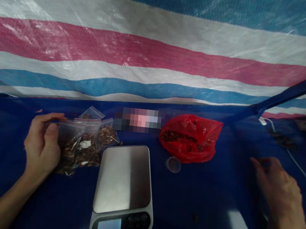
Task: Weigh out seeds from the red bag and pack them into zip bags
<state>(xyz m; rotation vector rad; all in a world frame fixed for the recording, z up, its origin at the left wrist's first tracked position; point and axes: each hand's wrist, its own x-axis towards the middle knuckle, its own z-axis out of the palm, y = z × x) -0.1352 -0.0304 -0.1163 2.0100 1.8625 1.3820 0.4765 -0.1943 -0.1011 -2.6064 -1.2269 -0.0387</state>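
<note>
Plastic bags (85,153) lay just right of my left hand (41,143), beside the scale (118,180); whether it pinched one I couldn't tell. My right hand (281,190), loosely spread, seemingly empty, was well apart, beyond the red sack (202,154).

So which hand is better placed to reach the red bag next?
Probably the right hand: it looks nearer to the red bag. The left hand is farther off, at the filled clear bags, with the scale partway between.
</note>
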